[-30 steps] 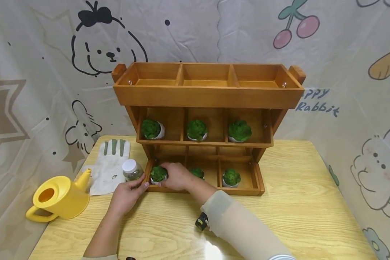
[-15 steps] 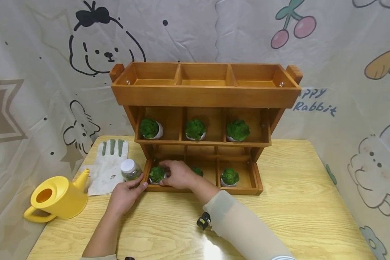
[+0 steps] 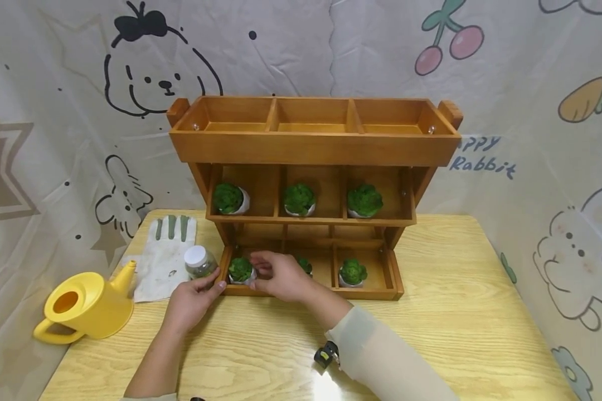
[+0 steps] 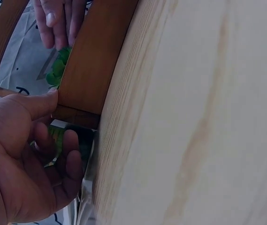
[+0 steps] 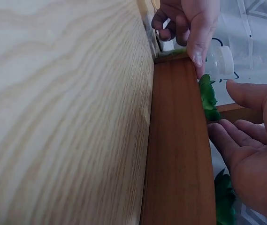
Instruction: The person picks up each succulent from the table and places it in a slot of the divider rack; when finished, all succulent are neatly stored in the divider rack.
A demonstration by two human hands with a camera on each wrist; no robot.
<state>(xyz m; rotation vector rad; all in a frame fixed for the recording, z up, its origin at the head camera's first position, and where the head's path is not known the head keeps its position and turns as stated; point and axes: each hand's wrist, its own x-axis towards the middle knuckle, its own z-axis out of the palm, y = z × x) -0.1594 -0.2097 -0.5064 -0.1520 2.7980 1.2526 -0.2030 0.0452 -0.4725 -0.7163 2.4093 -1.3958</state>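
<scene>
A small potted succulent (image 3: 240,270) in a white pot stands in the bottom left compartment of a wooden plant stand (image 3: 311,149). My right hand (image 3: 284,277) is just right of it, thumb and fingers spread. In the right wrist view, the fingers of that right hand (image 5: 250,140) are nearly straight beside the green leaves (image 5: 209,98). At the stand's lower left corner, my left hand (image 3: 193,301) holds the tray's end; its thumb (image 4: 41,103) presses the wooden rim, other fingers curled outside. A clear jar (image 3: 200,263) with a white lid stands behind the left fingers.
More potted succulents (image 3: 299,199) fill the middle tier; another (image 3: 353,273) sits bottom right, one is partly behind my right hand. A yellow watering can (image 3: 87,305) and white glove (image 3: 165,259) lie left. A small black object (image 3: 326,354) is by the right sleeve.
My right hand has loosened from the succulent's pot and drawn slightly to the right, its fingers spreading. The left hand stays at the tray's corner.
</scene>
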